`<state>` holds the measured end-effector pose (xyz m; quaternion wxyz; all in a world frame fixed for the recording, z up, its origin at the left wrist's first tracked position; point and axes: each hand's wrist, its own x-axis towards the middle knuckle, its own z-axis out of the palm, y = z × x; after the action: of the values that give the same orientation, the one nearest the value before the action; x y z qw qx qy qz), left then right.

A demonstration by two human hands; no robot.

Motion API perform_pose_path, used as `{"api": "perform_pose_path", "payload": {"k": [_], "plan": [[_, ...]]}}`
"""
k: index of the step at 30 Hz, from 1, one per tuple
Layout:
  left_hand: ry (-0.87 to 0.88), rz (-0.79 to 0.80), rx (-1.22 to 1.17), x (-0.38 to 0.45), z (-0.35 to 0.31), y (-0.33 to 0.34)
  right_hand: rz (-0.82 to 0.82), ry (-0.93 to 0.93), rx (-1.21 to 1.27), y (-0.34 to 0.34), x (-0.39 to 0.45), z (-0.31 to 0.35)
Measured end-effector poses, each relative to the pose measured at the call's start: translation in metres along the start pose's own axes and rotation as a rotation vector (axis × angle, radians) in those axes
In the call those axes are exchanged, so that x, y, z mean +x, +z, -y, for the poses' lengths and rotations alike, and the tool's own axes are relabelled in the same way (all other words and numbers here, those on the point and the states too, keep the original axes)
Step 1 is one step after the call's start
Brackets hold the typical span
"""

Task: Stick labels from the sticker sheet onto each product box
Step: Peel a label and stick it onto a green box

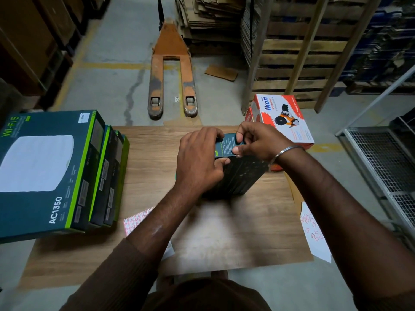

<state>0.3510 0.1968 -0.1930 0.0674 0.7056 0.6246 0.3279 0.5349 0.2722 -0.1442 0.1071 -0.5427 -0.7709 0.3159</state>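
Warehouse floor surrounds a wood-grain table (pixel 157 254); an orange pallet truck (pixel 171 70) is parked beyond its far edge, and stacked wooden pallets (pixel 298 52) stand to the right.

On the left of the table lies a row of dark teal product boxes with green edges (pixel 51 171). A red-and-white printed carton (pixel 285 120) sits at the far right corner. One dark teal product box (pixel 235 176) stands on end at the table centre, its narrow top face toward the person.

The left hand (pixel 199 162) grips the upper end of this upright box, fingers curled over the top and thumb against the near face. The right hand (pixel 258 140) works on the top face, thumb and fingers pinched together there. A label is presumably between them, though it is too small to confirm.

A white sticker sheet with red-bordered labels (pixel 134 221) lies near the left forearm. A second, partly used sheet (pixel 314 232) overhangs the right table edge.

Procedure, as judged: keep the box braced with the left hand. Seat one edge of the label first, then smooth across with the thumb, squaring it to the box edge. Avoid covering printed text.
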Motion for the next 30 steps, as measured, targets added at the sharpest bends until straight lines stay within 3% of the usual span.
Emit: {"api": "perform_pose_path", "payload": {"k": [6, 21, 30], "plan": [[-0.001, 0.0, 0.002, 0.001, 0.0, 0.0, -0.032, -0.041, 0.083, 0.001, -0.001, -0.012], [0.003, -0.001, 0.009, 0.002, 0.0, -0.001, 0.107, -0.064, 0.251, -0.012, -0.001, -0.014], [0.004, 0.009, 0.014, 0.003, 0.001, -0.001, 0.116, -0.06, 0.176, -0.013, 0.001, -0.013]]}}
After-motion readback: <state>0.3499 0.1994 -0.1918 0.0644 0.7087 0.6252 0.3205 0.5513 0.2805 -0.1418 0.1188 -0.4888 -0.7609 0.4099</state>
